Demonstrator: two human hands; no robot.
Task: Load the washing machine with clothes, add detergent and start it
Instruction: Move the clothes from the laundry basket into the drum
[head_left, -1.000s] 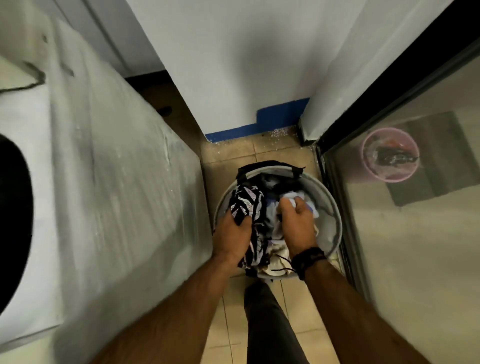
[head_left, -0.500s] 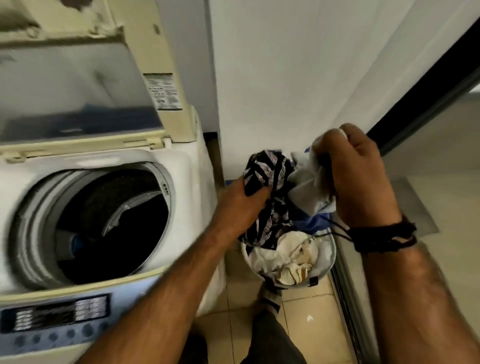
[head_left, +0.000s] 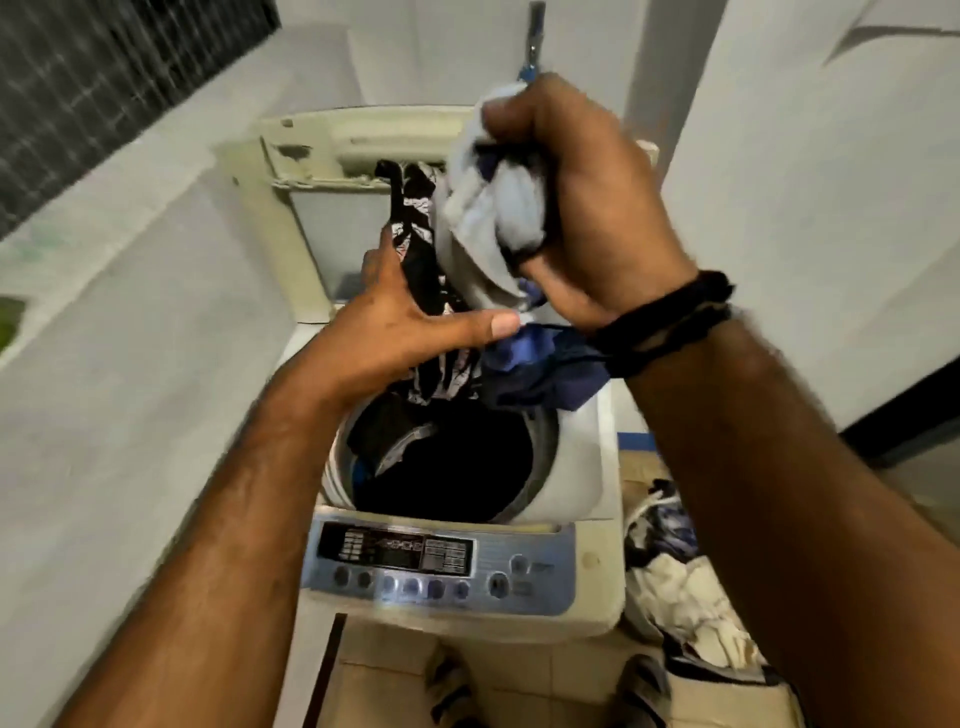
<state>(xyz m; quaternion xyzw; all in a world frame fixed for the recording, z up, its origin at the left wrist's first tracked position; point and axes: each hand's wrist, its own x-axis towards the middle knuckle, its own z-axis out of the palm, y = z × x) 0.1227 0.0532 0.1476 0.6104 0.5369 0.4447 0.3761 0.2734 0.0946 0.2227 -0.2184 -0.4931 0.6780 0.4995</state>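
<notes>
Right hand (head_left: 582, 208): raised above the washing machine (head_left: 587, 499), fist clenched on a bundle of pale grey cloth (head_left: 493, 208); dark cords wrap the wrist.
Left hand (head_left: 400, 322): lower, thumb stretched right, fingers closed on a black-and-white patterned garment (head_left: 415, 218).
Blue cloth (head_left: 540, 369): hangs under the right wrist, over the drum's rim.
Drum (head_left: 447, 457): open, dark clothes already inside.
Lid (head_left: 322, 208): tilted up behind the hands.
Control panel (head_left: 441, 566): at the near edge.
Laundry basket (head_left: 675, 587): on the floor, right of the machine, clothes still in it.
</notes>
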